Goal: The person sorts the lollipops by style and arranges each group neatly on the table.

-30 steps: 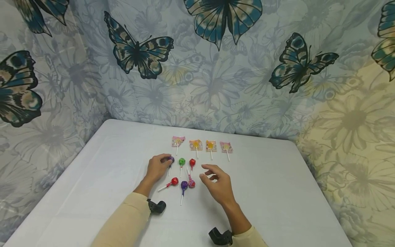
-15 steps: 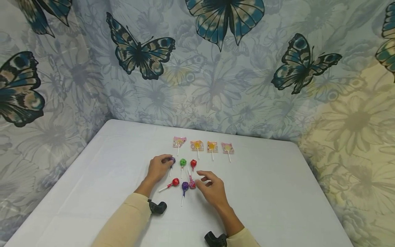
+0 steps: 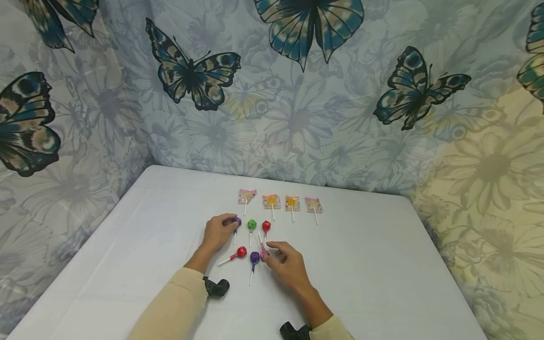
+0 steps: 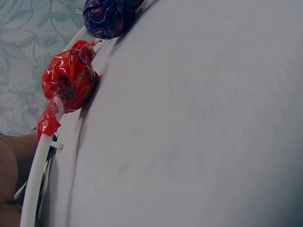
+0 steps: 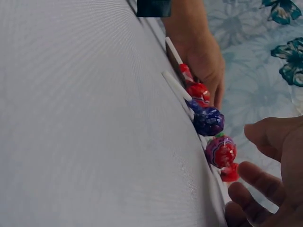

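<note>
At the left of the group, my left hand [image 3: 216, 232] pinches the head of a purple lollipop [image 3: 238, 221] on the table. My right hand [image 3: 290, 267] is beside a pink-and-red lollipop [image 3: 264, 256], thumb and fingers apart around its head. In the right wrist view, a gap shows between the thumb and that lollipop [image 5: 221, 152]. Between the hands lie a green lollipop [image 3: 251, 224] and a red lollipop [image 3: 266, 225]. Closer to me are a tilted red lollipop [image 3: 241, 252] and a second purple lollipop [image 3: 254, 257]. The left wrist view hides most of the left hand.
A row of flat lollipops in clear wrappers lies behind: a pink one [image 3: 247, 195], an orange one [image 3: 271, 201], a second orange one [image 3: 292, 202] and another pink one [image 3: 313, 204]. The white table [image 3: 361, 264] meets a butterfly-patterned wall covering [image 3: 297, 118].
My right hand has moved left and toward me, from beside the upright red lollipop to the pink-and-red one. The left hand has stayed at the purple lollipop.
</note>
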Tool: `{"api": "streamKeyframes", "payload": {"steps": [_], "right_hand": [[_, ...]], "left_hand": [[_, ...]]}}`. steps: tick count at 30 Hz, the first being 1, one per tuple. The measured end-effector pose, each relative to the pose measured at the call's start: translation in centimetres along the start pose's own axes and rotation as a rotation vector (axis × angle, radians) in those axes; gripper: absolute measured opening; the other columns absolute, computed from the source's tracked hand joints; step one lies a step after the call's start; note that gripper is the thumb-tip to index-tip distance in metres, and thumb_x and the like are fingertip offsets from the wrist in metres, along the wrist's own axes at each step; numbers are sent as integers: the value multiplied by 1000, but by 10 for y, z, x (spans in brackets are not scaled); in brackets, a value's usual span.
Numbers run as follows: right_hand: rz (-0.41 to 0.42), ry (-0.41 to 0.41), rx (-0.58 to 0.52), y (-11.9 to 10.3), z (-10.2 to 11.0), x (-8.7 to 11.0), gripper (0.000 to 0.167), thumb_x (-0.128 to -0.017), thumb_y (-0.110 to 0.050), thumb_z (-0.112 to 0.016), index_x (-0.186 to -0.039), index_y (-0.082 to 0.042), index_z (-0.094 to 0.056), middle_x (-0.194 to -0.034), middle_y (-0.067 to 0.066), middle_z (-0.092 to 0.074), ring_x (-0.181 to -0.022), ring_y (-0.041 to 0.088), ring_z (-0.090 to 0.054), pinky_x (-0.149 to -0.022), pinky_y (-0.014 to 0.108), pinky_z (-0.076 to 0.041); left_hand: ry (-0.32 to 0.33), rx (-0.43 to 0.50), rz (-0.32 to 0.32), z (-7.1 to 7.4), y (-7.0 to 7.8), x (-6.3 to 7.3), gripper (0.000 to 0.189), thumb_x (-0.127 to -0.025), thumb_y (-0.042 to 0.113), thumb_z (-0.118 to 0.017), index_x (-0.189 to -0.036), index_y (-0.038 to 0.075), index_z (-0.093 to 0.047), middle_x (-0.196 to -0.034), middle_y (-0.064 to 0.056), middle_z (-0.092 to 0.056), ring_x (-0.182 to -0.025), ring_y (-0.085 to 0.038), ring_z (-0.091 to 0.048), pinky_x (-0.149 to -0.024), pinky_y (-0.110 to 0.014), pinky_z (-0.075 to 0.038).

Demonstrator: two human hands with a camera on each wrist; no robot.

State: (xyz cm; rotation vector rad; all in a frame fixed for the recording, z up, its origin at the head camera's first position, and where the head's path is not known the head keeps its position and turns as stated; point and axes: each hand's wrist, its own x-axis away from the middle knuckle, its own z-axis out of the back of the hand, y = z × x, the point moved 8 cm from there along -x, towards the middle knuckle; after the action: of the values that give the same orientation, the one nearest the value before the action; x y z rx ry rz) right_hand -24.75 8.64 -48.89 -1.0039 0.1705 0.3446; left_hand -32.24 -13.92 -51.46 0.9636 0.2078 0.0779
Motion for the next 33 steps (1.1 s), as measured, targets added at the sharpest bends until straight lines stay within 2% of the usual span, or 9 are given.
{"api": "streamKeyframes", "payload": {"steps": [8,15,25,33], "right_hand": [[53,-28,39,3,-7,3,31,-81,-8,-76,-112,-13,-71,-105,-4,-66,-87,14,-57,-73,32,-49],[106,-56,62,2,-12,3,33,-80,-5,-76,-112,-11,-71,-109,-2,-67,-92,16,-58,-77,35,-49],[166,-15,85,1,-12,4,29,-78,-2,-76,-107,-9,-74,-102,-4,-69,-89,15,-57,-73,34,-48],[150,12,49,-1,-5,6,28,-79,-1,-76,-105,-10,-74,-98,-7,-68,-90,12,-61,-75,34,-51]], "left_hand": [[-6,7,8,0,-1,2,27,-89,14,-70,-116,8,-70,-108,-10,-66,-99,-26,-58,-85,-41,-48],[0,7,13,0,-3,3,28,-89,14,-69,-116,8,-70,-110,-11,-67,-101,-27,-59,-87,-42,-47],[-2,16,7,0,-2,4,28,-89,13,-69,-117,7,-69,-110,-11,-67,-101,-27,-59,-87,-42,-47],[17,26,-27,2,5,4,26,-87,12,-72,-112,5,-71,-98,-9,-67,-91,-24,-58,-81,-42,-47]]}}
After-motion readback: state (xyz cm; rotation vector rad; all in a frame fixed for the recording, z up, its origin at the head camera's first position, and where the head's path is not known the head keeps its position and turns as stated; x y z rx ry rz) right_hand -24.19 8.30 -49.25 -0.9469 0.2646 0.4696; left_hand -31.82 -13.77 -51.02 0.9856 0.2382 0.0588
